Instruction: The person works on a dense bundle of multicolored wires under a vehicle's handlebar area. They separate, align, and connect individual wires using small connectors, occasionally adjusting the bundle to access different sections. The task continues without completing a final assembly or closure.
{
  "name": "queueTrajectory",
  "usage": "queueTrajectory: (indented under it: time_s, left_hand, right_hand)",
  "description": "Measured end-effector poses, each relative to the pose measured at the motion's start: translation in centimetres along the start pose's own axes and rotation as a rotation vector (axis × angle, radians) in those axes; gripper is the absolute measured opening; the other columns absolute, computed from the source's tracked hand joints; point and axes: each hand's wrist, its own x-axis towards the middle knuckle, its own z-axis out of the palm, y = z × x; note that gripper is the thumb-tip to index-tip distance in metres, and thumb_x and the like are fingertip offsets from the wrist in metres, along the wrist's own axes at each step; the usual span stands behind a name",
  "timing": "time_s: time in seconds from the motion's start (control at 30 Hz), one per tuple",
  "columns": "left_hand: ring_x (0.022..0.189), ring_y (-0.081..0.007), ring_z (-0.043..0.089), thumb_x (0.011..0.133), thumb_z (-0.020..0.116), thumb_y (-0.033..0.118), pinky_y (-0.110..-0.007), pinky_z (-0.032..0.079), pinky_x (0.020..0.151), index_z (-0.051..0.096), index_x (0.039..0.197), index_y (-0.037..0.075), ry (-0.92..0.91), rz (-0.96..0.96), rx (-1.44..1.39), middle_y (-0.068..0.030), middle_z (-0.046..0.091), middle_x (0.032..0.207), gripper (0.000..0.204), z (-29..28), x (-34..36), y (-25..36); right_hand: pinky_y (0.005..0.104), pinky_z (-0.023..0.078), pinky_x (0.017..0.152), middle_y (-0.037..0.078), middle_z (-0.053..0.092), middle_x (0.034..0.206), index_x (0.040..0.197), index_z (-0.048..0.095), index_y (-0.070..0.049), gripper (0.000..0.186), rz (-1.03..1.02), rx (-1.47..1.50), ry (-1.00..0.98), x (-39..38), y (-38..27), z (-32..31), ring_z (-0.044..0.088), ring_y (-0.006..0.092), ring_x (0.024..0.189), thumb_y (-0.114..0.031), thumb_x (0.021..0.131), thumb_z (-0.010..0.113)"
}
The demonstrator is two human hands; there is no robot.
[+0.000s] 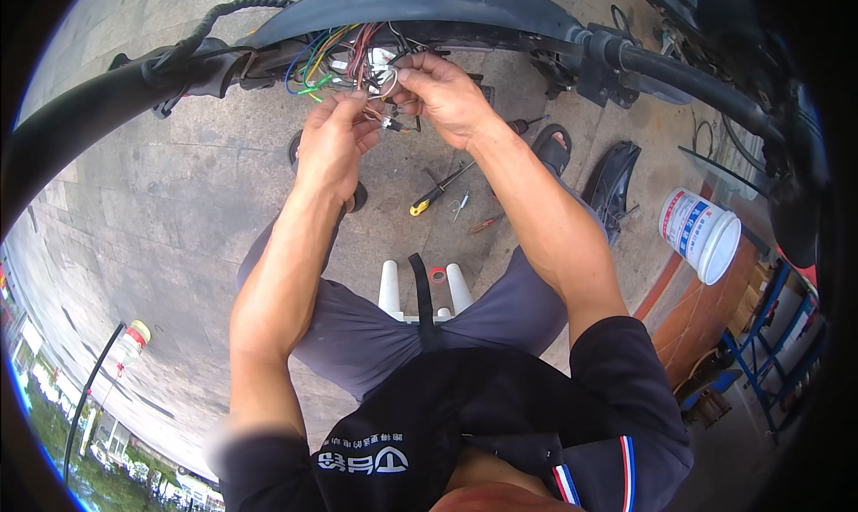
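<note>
Two bare hands work close together, not touching, at the wiring of a dark vehicle part. L hand (338, 135): thumb & forefinger pinched on thin wires (361, 54), low in the bunch. R hand (444, 96): thumb & fingers closed at the same bunch, on its R side, apparently on a pale wire; exact grip too small to tell. Wires (red, yellow, green, blue, etc.) hang from beneath the curved dark panel (411, 1), w/ a white connector (382, 59) btwn the hands & green sleeves (313, 88) to the L. A black-and-white plug (391, 123) hangs just below the fingertips.

On the paving below: yellow-and-black screwdriver (430, 197), w/ a small metal tool (459, 206) just beside it, to the R. Nearer the seated person: white legs (390, 287) & a red roll (437, 270) btwn the knees. Far R: black plastic part (611, 183), then a white bucket (699, 231), tilted in view, & a blue metal rack (761, 396).
</note>
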Motion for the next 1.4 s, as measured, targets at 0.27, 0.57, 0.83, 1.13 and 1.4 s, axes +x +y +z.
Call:
queueTrajectory:
  time_s: [0.27,0.57,0.83,1.13,1.4]
  left_hand:
    - [0.07,-0.0093,0.058,0.086,0.057,0.011,-0.023,0.047,0.063,0.053,0.102,0.008,0.003,0.034,0.095,-0.0034,0.063,0.086,0.017,1.0,-0.8,-0.6]
    - [0.075,-0.0165,0.062,0.087,0.053,0.009,-0.025,0.047,0.063,0.056,0.098,0.007,-0.023,0.024,0.052,-0.004,0.061,0.084,0.012,0.7,-0.4,-0.5]
    - [0.079,-0.0198,0.062,0.092,0.045,0.02,-0.03,0.047,0.068,0.054,0.107,0.004,-0.028,-0.022,-0.032,-0.0066,0.06,0.09,0.023,0.9,-0.7,-0.3]
    - [0.075,-0.0195,0.061,0.092,0.042,0.017,-0.032,0.047,0.068,0.046,0.109,0.005,0.026,0.072,-0.13,-0.0096,0.061,0.092,0.021,1.2,-1.0,-0.5]
    - [0.075,-0.0184,0.061,0.091,0.042,0.013,-0.032,0.047,0.069,0.046,0.105,0.005,0.005,0.087,-0.149,-0.0099,0.063,0.091,0.017,1.2,-1.2,-0.7]
  right_hand:
    - [0.0212,0.041,0.062,-0.001,0.061,0.083,0.102,0.056,-0.006,0.015,-0.01,-0.05,0.048,-0.5,-0.3,0.3,0.05,0.0064,0.072,-0.014,0.089,0.054]
    - [0.0194,0.041,0.057,-0.002,0.059,0.077,0.1,0.058,-0.006,0.014,-0.06,-0.122,0.066,-0.6,-0.6,0.8,0.048,0.0044,0.065,-0.014,0.089,0.054]
    - [0.0201,0.041,0.059,-0.002,0.059,0.078,0.102,0.056,-0.007,0.015,-0.025,-0.078,0.059,-0.7,-0.8,0.8,0.05,0.0049,0.066,-0.015,0.09,0.052]
    - [0.0215,0.042,0.06,-0.002,0.059,0.078,0.101,0.055,-0.007,0.014,-0.026,-0.021,0.045,-0.5,-0.6,0.6,0.05,0.0058,0.066,-0.015,0.09,0.052]
    - [0.0212,0.042,0.06,0.0,0.061,0.082,0.102,0.054,-0.007,0.015,-0.037,-0.01,0.053,-0.3,-0.5,0.6,0.051,0.0056,0.066,-0.015,0.09,0.052]
